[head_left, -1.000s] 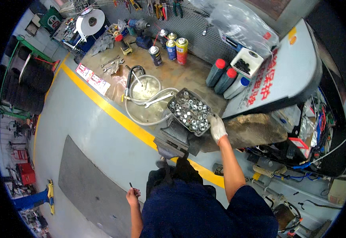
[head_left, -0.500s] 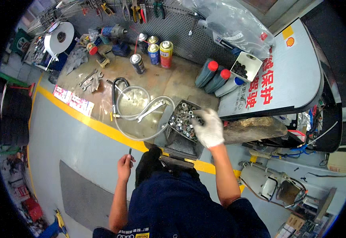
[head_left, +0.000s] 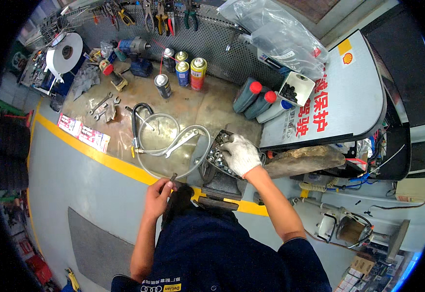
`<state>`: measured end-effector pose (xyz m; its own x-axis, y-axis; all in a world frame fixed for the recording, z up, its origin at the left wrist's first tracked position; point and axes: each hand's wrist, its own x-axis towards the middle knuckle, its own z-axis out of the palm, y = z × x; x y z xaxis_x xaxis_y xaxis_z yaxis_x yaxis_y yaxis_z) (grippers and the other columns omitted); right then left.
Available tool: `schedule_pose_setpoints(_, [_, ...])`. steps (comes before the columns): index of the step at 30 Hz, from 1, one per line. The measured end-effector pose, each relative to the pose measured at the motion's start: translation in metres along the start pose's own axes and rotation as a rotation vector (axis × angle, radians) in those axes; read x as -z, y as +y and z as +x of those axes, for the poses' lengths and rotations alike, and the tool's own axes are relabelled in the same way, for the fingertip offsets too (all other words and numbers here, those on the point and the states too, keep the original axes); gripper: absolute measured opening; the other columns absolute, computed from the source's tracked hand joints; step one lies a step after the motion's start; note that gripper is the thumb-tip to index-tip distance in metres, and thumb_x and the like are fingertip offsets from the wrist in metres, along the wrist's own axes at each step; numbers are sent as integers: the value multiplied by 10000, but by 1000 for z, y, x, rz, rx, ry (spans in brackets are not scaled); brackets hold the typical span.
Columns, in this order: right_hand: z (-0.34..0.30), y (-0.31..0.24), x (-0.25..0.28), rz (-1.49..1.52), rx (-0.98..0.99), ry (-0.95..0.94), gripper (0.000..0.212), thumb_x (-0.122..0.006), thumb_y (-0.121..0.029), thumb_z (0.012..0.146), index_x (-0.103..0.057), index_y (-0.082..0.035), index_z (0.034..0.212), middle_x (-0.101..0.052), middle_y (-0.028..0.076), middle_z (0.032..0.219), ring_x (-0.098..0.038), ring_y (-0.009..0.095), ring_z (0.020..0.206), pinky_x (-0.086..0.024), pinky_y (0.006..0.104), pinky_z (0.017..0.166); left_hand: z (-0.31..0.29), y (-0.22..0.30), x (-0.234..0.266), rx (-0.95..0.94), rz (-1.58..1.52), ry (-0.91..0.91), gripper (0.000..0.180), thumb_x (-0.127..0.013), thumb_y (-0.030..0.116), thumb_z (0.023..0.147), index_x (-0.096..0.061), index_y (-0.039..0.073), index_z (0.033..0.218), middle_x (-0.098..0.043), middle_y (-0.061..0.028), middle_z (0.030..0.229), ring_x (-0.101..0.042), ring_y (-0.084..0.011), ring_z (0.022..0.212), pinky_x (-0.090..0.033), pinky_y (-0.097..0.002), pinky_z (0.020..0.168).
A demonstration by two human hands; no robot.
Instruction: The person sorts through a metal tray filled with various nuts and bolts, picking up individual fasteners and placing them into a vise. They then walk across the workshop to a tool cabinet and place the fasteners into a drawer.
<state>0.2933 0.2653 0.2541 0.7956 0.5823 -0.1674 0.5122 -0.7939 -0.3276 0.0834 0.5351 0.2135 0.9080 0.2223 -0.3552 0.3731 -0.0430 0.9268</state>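
My bare left hand (head_left: 158, 195) grips a short dark rod (head_left: 174, 177), perhaps a bolt, between thumb and fingers. It is just left of my dark-clothed leg, at the bench's near edge. My right hand (head_left: 243, 155), in a white knit glove, reaches into a dark box (head_left: 223, 171) filled with metal nuts (head_left: 216, 157). Its bent fingers press together among the nuts; the fingertips and anything between them are hidden. Left of the box lie a combination wrench (head_left: 183, 141) and a coiled clear hose (head_left: 150, 168).
Spray cans (head_left: 198, 74) and a cordless impact wrench (head_left: 133, 47) stand at the back. Dark bottles with red caps (head_left: 247, 95) and a white box of black parts (head_left: 304, 87) are beyond the nuts. A big sign board (head_left: 353, 97) and a wood piece (head_left: 307, 160) lie right.
My right hand has come down and left into the nuts, its fingers closer together. My left hand has moved right and up with the rod, toward the bench.
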Motion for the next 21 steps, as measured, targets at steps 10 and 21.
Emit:
schedule_pose_setpoints(10, [-13,-6,48,89,-155,-63,298,-724,-282,911,-797,-111,1144,-669,218,1174,-678,391,1144,-550,487,992,-28,-7,-20,15,-9,120,291,-572,207,1087,-698,2,925,-688,-31,826,-516,-92,679,-444,-271,647])
schedule_pose_setpoints(21, [13,-4,-17,164,-5,63,273,-705,-333,921,-825,-129,1057,-707,192,1112,-696,384,1081,-558,503,943,-49,-13,-27,22,-90,216,247,-598,188,1089,-711,4,968,-718,-20,869,-503,-66,691,-436,-251,652])
